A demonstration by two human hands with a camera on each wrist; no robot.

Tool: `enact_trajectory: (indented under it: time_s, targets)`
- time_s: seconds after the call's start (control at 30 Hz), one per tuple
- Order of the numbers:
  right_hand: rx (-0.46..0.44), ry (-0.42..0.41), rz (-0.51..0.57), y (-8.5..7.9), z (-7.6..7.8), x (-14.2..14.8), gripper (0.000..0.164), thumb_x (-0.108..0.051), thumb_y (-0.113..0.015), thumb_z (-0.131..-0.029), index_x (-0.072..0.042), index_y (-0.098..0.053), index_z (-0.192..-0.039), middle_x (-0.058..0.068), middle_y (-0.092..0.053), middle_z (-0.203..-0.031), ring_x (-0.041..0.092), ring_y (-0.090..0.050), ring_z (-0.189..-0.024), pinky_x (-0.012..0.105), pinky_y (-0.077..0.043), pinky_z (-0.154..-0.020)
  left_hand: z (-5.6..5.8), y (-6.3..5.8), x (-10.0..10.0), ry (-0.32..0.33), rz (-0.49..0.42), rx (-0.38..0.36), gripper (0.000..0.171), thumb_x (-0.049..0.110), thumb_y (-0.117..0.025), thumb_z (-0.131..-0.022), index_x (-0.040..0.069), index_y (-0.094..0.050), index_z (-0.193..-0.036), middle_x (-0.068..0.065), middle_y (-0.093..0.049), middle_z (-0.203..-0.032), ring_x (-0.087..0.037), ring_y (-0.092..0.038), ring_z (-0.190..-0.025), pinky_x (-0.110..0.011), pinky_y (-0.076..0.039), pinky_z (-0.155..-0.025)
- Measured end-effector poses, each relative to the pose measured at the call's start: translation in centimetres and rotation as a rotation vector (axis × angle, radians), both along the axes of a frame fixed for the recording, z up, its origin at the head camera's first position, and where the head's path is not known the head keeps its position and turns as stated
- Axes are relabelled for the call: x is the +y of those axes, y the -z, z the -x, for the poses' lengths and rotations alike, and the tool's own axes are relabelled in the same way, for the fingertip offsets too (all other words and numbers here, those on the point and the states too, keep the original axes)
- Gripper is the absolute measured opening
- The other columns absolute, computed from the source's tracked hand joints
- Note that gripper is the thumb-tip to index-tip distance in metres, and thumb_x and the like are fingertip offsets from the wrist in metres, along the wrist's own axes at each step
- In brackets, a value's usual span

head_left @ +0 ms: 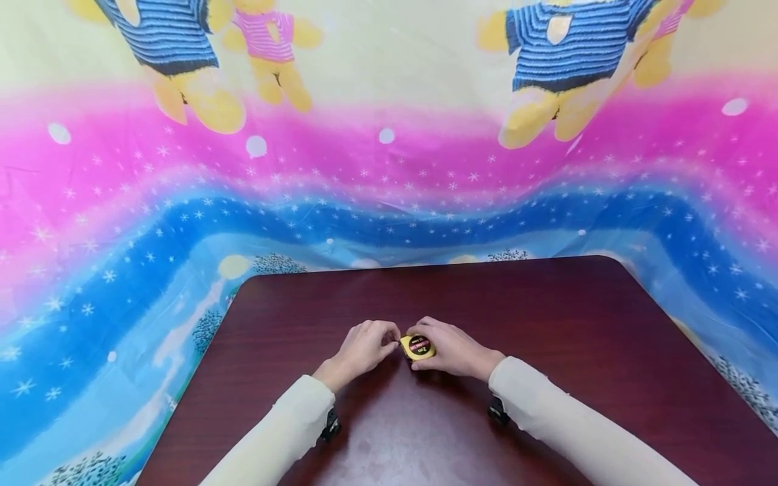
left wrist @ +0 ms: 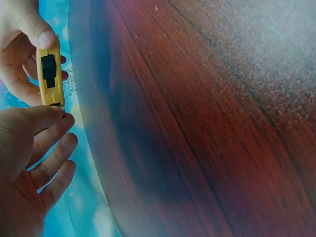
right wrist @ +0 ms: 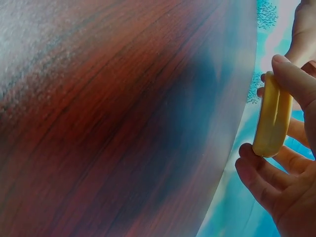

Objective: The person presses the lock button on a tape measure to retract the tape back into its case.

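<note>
A yellow tape measure (head_left: 418,346) with a dark round label is held above the middle of the table. My right hand (head_left: 452,347) grips its case between thumb and fingers; the right wrist view shows the plain yellow back of the case (right wrist: 272,118). In the left wrist view a black sliding lock (left wrist: 49,69) sits on the case's narrow side. My left hand (head_left: 367,345) pinches the small metal end hook (left wrist: 63,112) at the mouth of the case between thumb and forefinger, its other fingers loosely spread. Hardly any blade shows.
A dark red-brown wooden table (head_left: 486,297) with rounded far corners lies under both hands. Behind and beside it hangs a pink and blue cloth (head_left: 389,169) printed with bears and snowflakes. A black wrist device (head_left: 330,425) is strapped at the left cuff, another (head_left: 498,410) at the right.
</note>
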State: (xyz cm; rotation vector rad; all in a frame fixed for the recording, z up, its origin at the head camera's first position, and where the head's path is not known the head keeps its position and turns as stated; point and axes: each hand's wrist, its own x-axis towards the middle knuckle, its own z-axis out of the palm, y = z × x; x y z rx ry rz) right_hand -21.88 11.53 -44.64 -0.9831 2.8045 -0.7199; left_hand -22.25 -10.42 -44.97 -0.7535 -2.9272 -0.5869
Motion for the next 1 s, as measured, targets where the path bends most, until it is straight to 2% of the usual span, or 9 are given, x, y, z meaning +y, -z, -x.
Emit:
enact_trajectory:
  time_s: [0.33, 0.57, 1.0]
  targets:
    - [-0.010, -0.017, -0.003, -0.02, -0.25, -0.07, 0.056, -0.038, -0.082, -0.085, -0.016, -0.063, -0.132, -0.003, -0.060, -0.126, 0.009, -0.059, -0.104, 0.032, -0.051, -0.092, -0.45, -0.10, 0.02, 0.004, -0.020, 0.013, 0.005, 0.021, -0.076, -0.091, 0.020, -0.075, -0.094, 0.008, -0.075, -0.088, -0.007, -0.068, -0.079, -0.027, -0.053, -0.070]
    - [-0.020, -0.051, -0.007, -0.30, -0.20, -0.23, 0.058, -0.035, -0.083, -0.085, -0.015, -0.062, -0.135, -0.001, -0.059, -0.128, 0.011, -0.060, -0.107, 0.034, -0.052, -0.094, -0.45, -0.29, -0.01, 0.018, -0.016, 0.026, 0.005, 0.020, -0.075, -0.091, 0.023, -0.074, -0.095, 0.009, -0.075, -0.088, -0.006, -0.068, -0.080, -0.027, -0.053, -0.070]
    - [-0.040, -0.050, -0.010, -0.83, -0.30, 0.04, 0.058, -0.034, -0.083, -0.084, -0.015, -0.062, -0.135, -0.001, -0.059, -0.127, 0.010, -0.060, -0.105, 0.033, -0.052, -0.092, -0.35, -0.47, 0.04, 0.036, -0.012, 0.012, 0.006, 0.021, -0.075, -0.092, 0.022, -0.074, -0.097, 0.008, -0.077, -0.092, -0.006, -0.070, -0.084, -0.029, -0.055, -0.075]
